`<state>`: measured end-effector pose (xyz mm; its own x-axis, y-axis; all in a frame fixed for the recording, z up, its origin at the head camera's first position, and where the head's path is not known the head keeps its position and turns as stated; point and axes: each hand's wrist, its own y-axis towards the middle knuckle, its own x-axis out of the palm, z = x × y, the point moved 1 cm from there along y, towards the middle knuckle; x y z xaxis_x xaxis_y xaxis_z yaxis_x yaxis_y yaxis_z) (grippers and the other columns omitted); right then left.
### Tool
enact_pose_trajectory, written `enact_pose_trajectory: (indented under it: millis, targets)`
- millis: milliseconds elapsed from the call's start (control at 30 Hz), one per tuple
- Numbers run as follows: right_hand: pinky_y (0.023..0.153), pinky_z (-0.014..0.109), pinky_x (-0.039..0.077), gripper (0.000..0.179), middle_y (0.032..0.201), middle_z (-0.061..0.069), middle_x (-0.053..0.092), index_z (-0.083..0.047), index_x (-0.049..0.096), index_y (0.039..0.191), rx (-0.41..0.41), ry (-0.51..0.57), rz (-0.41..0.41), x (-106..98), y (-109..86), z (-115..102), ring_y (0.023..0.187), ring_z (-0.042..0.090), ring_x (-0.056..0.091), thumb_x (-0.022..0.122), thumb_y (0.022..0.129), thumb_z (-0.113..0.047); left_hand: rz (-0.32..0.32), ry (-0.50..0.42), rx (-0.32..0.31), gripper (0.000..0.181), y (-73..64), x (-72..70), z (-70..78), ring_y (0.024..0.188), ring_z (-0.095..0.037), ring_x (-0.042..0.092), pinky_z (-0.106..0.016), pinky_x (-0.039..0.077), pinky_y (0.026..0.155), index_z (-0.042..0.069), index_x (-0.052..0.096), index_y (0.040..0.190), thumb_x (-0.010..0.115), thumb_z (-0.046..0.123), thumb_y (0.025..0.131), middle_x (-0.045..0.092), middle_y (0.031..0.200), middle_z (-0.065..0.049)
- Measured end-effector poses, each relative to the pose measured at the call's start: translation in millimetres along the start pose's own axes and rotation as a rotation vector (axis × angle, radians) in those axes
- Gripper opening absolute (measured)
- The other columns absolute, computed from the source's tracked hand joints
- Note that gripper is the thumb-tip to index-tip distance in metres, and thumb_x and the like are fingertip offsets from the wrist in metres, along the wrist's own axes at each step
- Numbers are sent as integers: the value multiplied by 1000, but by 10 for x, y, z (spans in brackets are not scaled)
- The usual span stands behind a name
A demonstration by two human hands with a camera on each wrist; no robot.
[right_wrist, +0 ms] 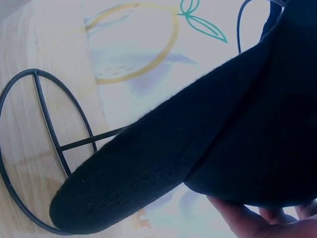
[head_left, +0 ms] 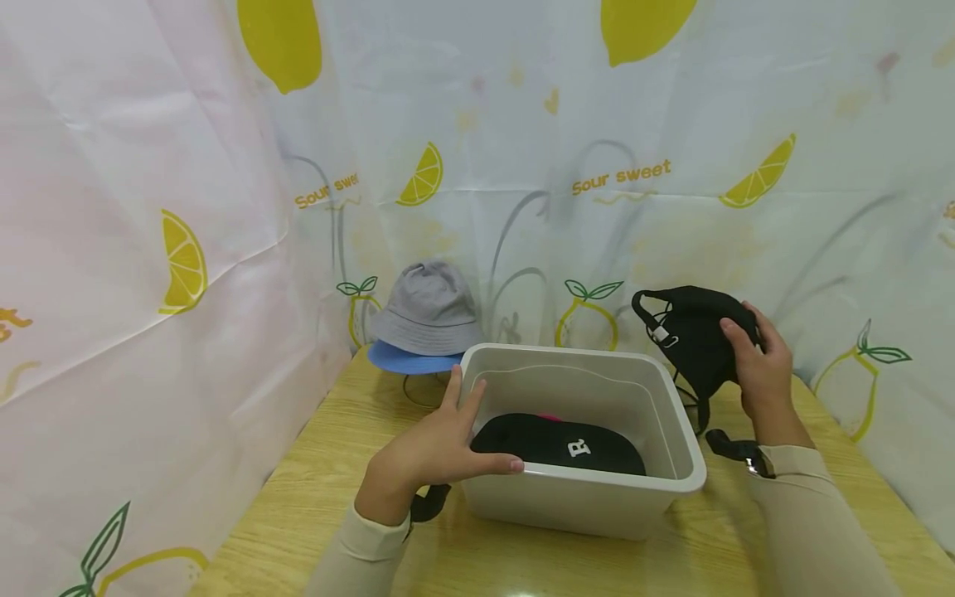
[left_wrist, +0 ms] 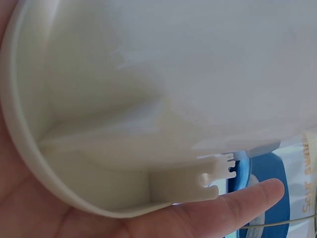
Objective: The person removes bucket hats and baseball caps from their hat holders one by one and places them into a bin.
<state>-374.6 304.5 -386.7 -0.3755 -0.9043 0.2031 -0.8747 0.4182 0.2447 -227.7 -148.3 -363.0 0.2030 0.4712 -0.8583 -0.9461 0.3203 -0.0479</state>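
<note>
My left hand (head_left: 436,448) rests on the near left corner of a white plastic bin (head_left: 563,510), its thumb along the front rim and its fingers spread up the left side. In the left wrist view a finger lies straight under the bin's lip (left_wrist: 20,119). Inside the bin lies a black cap (head_left: 522,439) with a white letter on it, and a bit of pink shows behind. At the right, my right hand (head_left: 764,365) grips another black cap (head_left: 697,332) by its crown. That cap overlaps a black wire hat stand (right_wrist: 37,74) in the right wrist view.
A grey bucket hat (head_left: 429,303) sits over a blue hat (head_left: 410,359) behind the bin's left side, with a wire ring (head_left: 406,391) beneath them. The wooden table (head_left: 313,489) meets a lemon-print curtain (head_left: 477,124) at the back and sides.
</note>
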Motion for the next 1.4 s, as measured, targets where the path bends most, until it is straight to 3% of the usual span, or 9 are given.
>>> enact_pose_trajectory:
  millis: [367,633,1400]
  targets:
    - [65,10,54,55,114,-12,60,-23,64,144,31,52,40,-9,18,-76,90,3,63,80,91,-26,2,1,4,129,8,0,-4,139,-38,52,-47,50,108,23,8,169,67,88,73,-23,172,-11]
    - [69,9,52,53,105,-11,64,-17,68,139,38,81,140,-21,22,-106,89,2,62,82,89,-24,6,-10,5,129,10,16,-21,134,-33,58,-45,52,106,23,9,169,67,88,73,-22,172,-12]
    - [66,9,51,42,96,-8,66,-17,76,126,-2,123,268,-115,92,-236,84,3,63,86,85,-24,15,-3,3,129,-1,4,-10,135,-35,57,-45,53,104,24,10,168,68,88,72,-21,172,-11]
